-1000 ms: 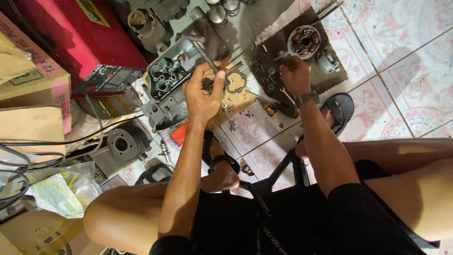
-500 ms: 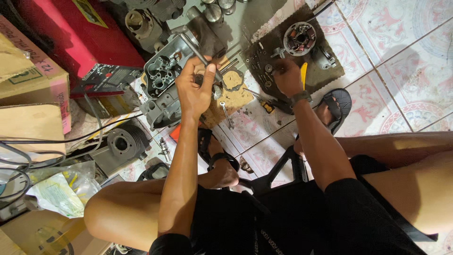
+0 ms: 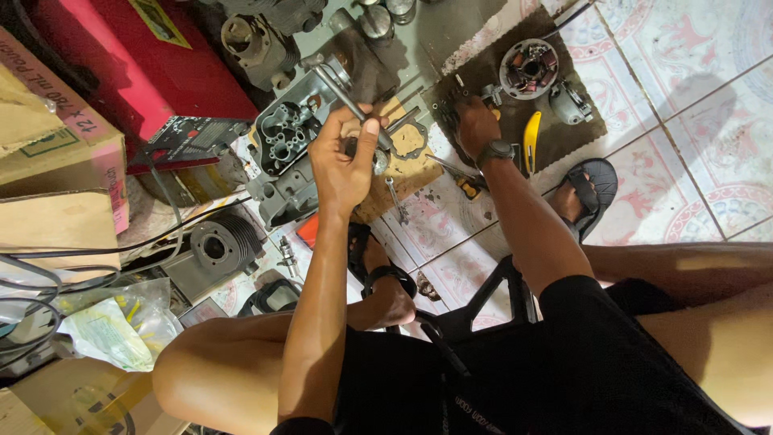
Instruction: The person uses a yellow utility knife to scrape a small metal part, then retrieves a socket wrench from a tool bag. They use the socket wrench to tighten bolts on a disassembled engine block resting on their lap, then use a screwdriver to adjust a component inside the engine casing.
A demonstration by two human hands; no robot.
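Steel shows first: a long metal tool (image 3: 345, 95) with a socket-like head sticks up out of the left hand (image 3: 345, 161), whose fingers are curled tight around its lower end, thumb laid along the side, so the hand is closed on it and not open at all. Just under that hand sits a small round metal part (image 3: 378, 161), touching or nearly touching the fingertips (which of the two I cannot tell). Beside the tool, toward the red box (image 3: 153, 64), lies a grey engine block (image 3: 286, 153) with round openings in its face. The right hand (image 3: 477, 127), a dark watch (image 3: 499, 150) on its wrist, reaches down onto a dark mat (image 3: 483, 72) spread over the tiled floor (image 3: 684, 97); its fingers are bent among small dark parts there, but they hide what they touch, so I cannot tell whether this hand grips anything or only rests. Near it on the mat lie a yellow-handled tool (image 3: 531, 141), a round coil ring with copper windings (image 3: 528, 68) and a small grey housing (image 3: 568, 103). A short spanner (image 3: 394, 201) lies on the floor between the two arms. A ribbed cylinder (image 3: 216, 246) stands lower down by the person's knee, well apart from both hands.
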